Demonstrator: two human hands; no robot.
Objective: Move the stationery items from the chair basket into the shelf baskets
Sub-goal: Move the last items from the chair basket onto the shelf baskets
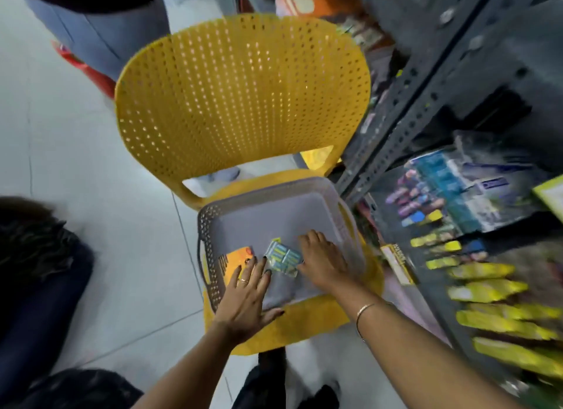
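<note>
The shelf unit (pixel 426 104), a grey slotted-steel rack, fills the right side of the frame; its contents blur into yellow and blue packets, and no shelf basket can be told apart there. The yellow chair (pixel 243 98), with a perforated back, occupies the centre and stands just beside the rack, probably so that goods can pass across with a short reach. On its seat, lower centre, sits the grey basket (pixel 274 213), perforated at the walls and nearly bare inside, which suggests the transfer is well along. Two items remain on its floor near the front edge: an orange card (pixel 240 256) at the left and, beside it, a blue-and-yellow packet (pixel 281 258).

The left hand (pixel 246 299) lies flat with fingers spread, fingertips over the card and beside the packet, thumb at the basket's front rim; it grips nothing. The right hand (pixel 323 262) is loosely curled, palm down, its thumb and fingers touching the packet's right edge. Whether it has closed on the packet cannot be told; a pickup seems to be in hand.
</note>
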